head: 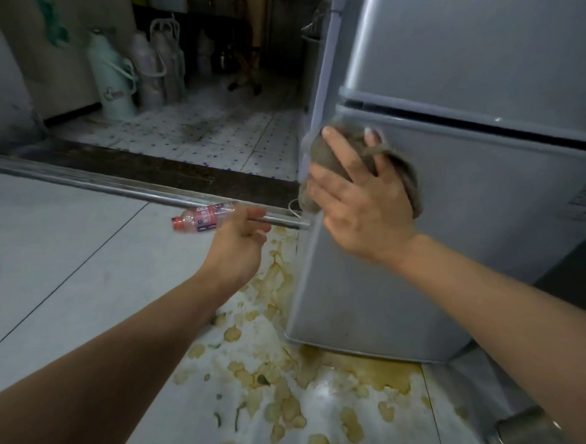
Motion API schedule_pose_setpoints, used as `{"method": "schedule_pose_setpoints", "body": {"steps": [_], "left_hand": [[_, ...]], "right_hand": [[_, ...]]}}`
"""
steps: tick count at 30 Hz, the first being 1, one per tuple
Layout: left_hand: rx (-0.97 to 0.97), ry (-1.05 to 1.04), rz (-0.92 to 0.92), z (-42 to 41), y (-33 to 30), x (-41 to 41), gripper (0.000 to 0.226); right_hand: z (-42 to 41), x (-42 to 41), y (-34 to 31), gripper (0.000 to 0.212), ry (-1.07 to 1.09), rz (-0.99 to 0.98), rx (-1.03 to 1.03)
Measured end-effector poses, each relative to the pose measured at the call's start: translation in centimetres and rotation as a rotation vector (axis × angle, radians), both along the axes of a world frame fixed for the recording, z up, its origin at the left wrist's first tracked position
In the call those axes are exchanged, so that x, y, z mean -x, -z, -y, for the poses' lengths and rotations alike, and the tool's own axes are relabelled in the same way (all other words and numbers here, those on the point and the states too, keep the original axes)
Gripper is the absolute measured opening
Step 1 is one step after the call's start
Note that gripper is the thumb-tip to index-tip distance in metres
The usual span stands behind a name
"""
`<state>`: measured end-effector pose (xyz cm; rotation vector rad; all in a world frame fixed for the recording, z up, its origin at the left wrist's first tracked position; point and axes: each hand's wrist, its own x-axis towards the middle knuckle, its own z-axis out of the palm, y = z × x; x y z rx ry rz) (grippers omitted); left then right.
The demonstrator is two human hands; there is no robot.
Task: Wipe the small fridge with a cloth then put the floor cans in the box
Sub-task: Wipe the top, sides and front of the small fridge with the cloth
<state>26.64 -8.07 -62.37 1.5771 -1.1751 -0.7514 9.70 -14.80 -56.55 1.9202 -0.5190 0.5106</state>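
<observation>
We pressed the cloth (329,159) flat against the fridge (486,213) door's left edge with our right hand (361,198), fingers spread, while our left hand (239,244) gripped a bottle (204,218).

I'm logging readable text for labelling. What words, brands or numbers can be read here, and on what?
Bottle in the left hand: pink label with large printed characters, too blurred to read.
Fridge, sticker at its right edge: print too small and blurred.
Pale flask on the far floor: a mark, unreadable.
Nothing else carries text.
</observation>
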Motion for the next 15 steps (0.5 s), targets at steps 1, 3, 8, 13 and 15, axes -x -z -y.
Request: {"method": "schedule_pose_setpoints", "body": {"steps": [1,3,8,13,15], "left_hand": [[-0.003,0.000,-0.005,0.0,0.5,-0.2,0.032],[-0.002,0.000,-0.016,0.0,1.3,-0.6,0.031],[0.009,0.047,0.015,0.0,2.5,-0.9,0.031],[0.008,0.064,0.001,0.0,2.7,-0.5,0.031],[0.004,0.062,0.016,-0.2,2.6,-0.3,0.030]], "right_hand": [[-0.1,-0.2,1.4,0.029,-0.023,-0.049,-0.026],[-0.3,-0.7,4.2,0.025,-0.046,-0.097,-0.127],[0.0,-1.5,9.2,0.027,0.022,-0.223,-0.233],[-0.5,-0.3,13.0,0.045,0.127,-0.438,-0.434],[-0.6,0.8,14.3,0.058,0.131,-0.551,-0.419]]}}
